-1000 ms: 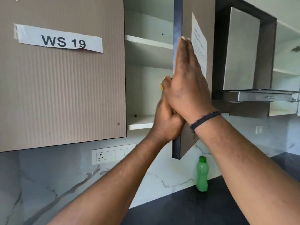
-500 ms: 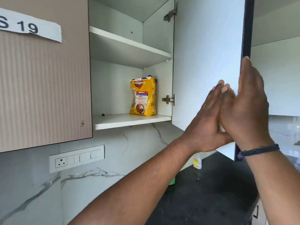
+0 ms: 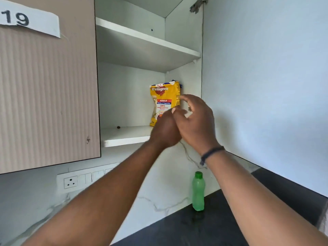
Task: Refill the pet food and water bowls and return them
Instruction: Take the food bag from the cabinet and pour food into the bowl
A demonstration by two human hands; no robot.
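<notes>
One camera only, worn on my head. It tilts upward and forward into the open wall cabinet (image 3: 149,96), close enough that the lower shelf (image 3: 124,137) sits near mid-frame. My two forearms reach in from the bottom edge. The open door (image 3: 266,86) fills the right side, and the dark desk (image 3: 204,228) shows low at the right.

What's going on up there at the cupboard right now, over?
Left hand and right hand both empty, fingers open, raised in front of the dog food bag. Bag upright on lower shelf, door open. Nothing in the way.
</notes>
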